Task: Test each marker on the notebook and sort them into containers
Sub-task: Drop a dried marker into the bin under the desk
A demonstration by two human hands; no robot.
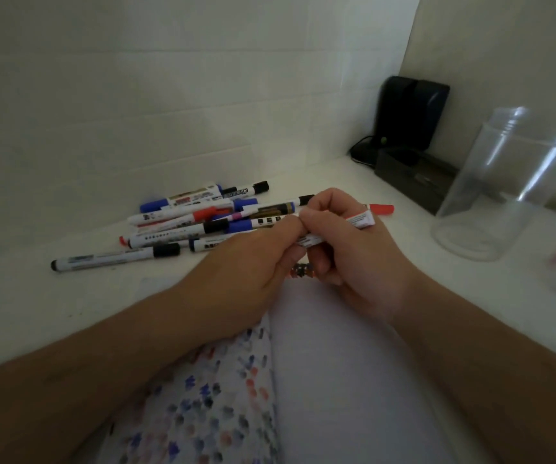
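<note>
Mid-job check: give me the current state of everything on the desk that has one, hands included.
left hand: closed on the red marker
right hand: closed on the same marker
red marker: capped, held above the notebook
notebook: open, left page dotted, right page blank
marker pile: loose on the desk, capped
clear container: upright, empty

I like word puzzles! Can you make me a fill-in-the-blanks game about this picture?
1. The marker held in both hands has a ___ cap.
2. The clear plastic jar stands on the ___ side.
3. The left notebook page is covered in colourful ___.

Missing words: red; right; dots
</note>
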